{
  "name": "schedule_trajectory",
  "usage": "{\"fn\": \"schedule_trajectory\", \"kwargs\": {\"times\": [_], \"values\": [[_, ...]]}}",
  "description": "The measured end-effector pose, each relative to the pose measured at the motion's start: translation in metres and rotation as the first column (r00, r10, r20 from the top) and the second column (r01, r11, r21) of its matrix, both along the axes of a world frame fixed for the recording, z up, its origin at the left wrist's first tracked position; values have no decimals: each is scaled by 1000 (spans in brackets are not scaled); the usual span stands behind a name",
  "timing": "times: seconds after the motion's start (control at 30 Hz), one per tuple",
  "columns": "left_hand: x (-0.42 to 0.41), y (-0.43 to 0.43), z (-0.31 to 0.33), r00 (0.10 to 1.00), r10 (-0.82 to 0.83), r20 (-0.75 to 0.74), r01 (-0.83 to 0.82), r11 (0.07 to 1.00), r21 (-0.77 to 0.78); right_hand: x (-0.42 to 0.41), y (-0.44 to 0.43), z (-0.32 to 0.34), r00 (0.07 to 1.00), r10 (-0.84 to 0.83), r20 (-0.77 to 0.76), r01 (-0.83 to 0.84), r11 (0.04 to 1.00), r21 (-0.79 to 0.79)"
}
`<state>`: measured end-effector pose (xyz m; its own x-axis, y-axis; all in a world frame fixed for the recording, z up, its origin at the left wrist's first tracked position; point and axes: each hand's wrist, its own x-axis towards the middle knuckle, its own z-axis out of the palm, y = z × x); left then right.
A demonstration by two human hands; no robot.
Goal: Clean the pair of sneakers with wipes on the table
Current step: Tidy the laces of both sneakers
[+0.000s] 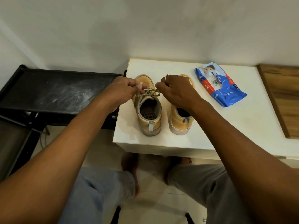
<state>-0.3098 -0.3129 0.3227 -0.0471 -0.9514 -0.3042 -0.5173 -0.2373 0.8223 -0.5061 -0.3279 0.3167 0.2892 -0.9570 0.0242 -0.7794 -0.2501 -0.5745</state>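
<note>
Two tan sneakers stand side by side on the white table, heels toward me. Over the left sneaker my left hand pinches one end of its lace. My right hand is closed on the other end of the same lace, and it hides the front of the right sneaker. A blue and red pack of wipes lies flat to the right of the shoes, apart from both hands.
A black dusty rack shelf stands to the left of the table. A wooden board lies at the table's right side. A white wall rises behind. My knees and bare feet are below the table's front edge.
</note>
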Motion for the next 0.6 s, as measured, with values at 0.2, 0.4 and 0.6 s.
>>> {"fn": "schedule_trajectory", "kwargs": {"times": [0.2,0.4,0.6], "values": [[4,-1,-4,1000,-6,1,6,999,-52,13,2,4,960,-21,278,-4,996,88],[8,-3,-7,999,19,41,-16,998,-55,18,1,2,954,8,299,-40,994,103],[9,-2,-7,1000,11,17,-10,997,-74,19,0,-1,954,2,299,-35,994,103]]}}
